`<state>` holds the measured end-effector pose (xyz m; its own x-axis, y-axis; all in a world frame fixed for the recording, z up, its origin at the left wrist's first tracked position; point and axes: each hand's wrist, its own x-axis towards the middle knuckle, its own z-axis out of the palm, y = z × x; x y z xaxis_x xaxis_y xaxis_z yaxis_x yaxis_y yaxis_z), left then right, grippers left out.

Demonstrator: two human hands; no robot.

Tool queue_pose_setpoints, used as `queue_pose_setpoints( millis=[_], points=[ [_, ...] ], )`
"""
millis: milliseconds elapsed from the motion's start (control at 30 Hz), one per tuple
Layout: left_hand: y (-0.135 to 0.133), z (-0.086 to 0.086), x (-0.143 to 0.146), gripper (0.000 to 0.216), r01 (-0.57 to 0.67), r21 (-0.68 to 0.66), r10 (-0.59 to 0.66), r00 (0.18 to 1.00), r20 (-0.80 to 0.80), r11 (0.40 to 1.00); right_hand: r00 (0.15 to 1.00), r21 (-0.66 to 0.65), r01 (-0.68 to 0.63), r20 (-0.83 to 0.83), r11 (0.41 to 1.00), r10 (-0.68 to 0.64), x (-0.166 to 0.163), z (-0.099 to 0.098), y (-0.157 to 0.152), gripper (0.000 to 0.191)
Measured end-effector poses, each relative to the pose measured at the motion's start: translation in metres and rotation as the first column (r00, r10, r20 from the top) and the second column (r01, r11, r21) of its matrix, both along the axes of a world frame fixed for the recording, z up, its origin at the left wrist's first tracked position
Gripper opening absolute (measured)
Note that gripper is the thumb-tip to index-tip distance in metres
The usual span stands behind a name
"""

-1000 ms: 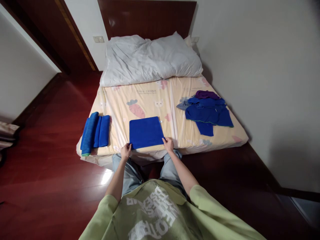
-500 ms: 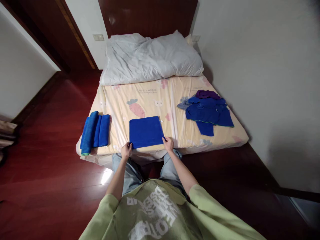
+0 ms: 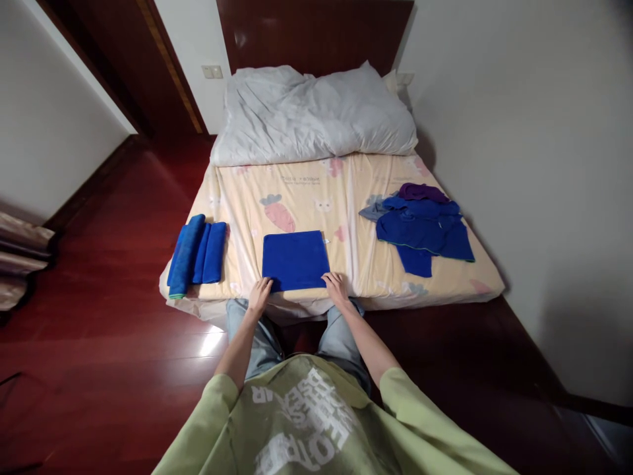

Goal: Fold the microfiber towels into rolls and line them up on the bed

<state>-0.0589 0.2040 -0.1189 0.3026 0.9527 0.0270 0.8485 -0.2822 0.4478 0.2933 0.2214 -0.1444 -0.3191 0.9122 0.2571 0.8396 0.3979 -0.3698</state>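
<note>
A blue towel [image 3: 295, 259] lies flat as a rectangle near the front edge of the bed, with a small white tag at its right side. My left hand [image 3: 260, 295] has its fingers curled over the near left corner. At the near right corner my right hand [image 3: 335, 288] holds the edge in the same way, thumb hidden. Left of the towel, several rolled blue towels [image 3: 213, 253] lie side by side, one with a green hem on top. To the right sits a loose heap of blue cloths [image 3: 420, 227], with a purple cloth [image 3: 424, 192] and a grey one in it.
The bed [image 3: 242, 211] has a yellow sheet with carrot prints. A white quilt [image 3: 316, 119] is bunched at the headboard [image 3: 316, 33]. A wall [image 3: 534, 165] runs along the right, and dark red floor [image 3: 119, 316] lies to the left, with a curtain [image 3: 22, 254] beyond.
My fingers have shifted from pinching the towel's near corners to curling over them, slightly inward. The view has turned a little to the left; the towel still lies flat.
</note>
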Motion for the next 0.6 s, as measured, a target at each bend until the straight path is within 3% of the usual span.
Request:
queue_pose_setpoints(
  millis=[233,433,600],
  points=[
    [-0.023,-0.022,-0.013,0.064,0.001,0.081,-0.009,0.996,0.091,0.997,0.991,0.037,-0.054,-0.118,0.998,0.058,0.013,-0.002,-0.023,0.057],
    [-0.031,-0.023,-0.003,0.064,-0.007,0.177,-0.002,0.999,0.052,0.984,0.986,0.001,-0.05,-0.157,0.999,0.049,0.013,0.004,-0.023,0.059],
    [-0.024,-0.019,0.002,0.058,-0.063,0.152,0.067,0.998,-0.023,0.986,0.986,-0.029,-0.021,-0.164,0.999,0.016,0.01,0.001,-0.014,0.063]
  ],
)
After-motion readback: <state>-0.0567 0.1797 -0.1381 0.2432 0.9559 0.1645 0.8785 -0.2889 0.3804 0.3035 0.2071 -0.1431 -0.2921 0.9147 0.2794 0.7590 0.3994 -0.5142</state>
